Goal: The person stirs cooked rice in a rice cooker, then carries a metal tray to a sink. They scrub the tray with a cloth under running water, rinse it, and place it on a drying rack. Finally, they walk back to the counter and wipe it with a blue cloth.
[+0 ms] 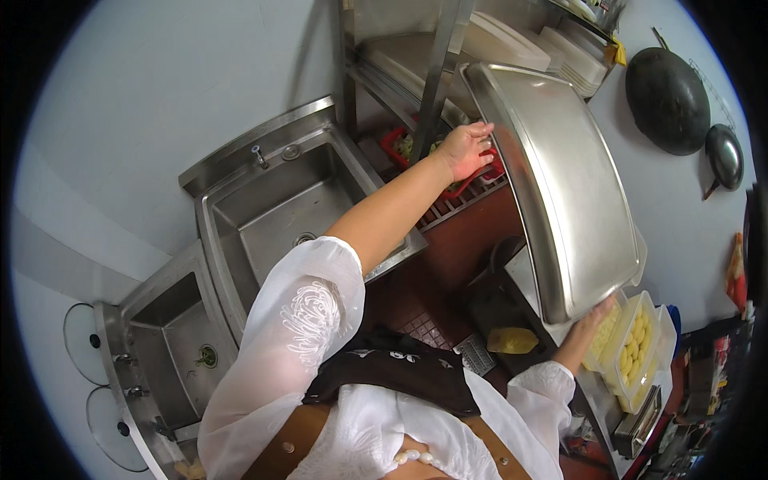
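My left hand [468,150] is at the near left edge of a large rectangular stainless steel tray [576,174], its fingers against the rim. The tray is tilted up on its side, with its smooth underside facing me. My right hand [591,321] grips the tray's lower corner, partly hidden behind it. Below and behind my left hand is a red plastic basket [459,191] with greens. Beside my right hand stands a clear plastic container [633,354] of yellow, peeled-looking pieces.
Two stainless steel sinks [288,198] line the left wall. A metal rack [438,78] at the top holds white plastic containers [504,42]. A wok [667,101] and a smaller pan [725,157] hang on the right wall. A metal box [637,423] stands on the counter.
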`<move>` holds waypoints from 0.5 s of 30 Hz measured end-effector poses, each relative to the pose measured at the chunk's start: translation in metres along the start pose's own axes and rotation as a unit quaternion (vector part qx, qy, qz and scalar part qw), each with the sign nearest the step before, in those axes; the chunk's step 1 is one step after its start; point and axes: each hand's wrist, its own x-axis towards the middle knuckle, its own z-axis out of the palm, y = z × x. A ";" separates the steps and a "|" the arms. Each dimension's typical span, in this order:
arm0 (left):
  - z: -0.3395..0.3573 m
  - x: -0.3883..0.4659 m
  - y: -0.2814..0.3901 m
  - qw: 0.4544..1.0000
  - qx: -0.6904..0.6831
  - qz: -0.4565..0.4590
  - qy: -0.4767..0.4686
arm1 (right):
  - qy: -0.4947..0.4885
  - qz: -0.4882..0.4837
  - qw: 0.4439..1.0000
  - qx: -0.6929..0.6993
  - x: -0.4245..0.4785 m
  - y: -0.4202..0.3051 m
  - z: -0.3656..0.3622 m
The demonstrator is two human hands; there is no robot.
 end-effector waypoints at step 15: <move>-0.115 -0.086 -0.022 0.965 0.223 -0.091 0.101 | 0.076 0.030 0.995 -0.058 0.200 0.111 0.138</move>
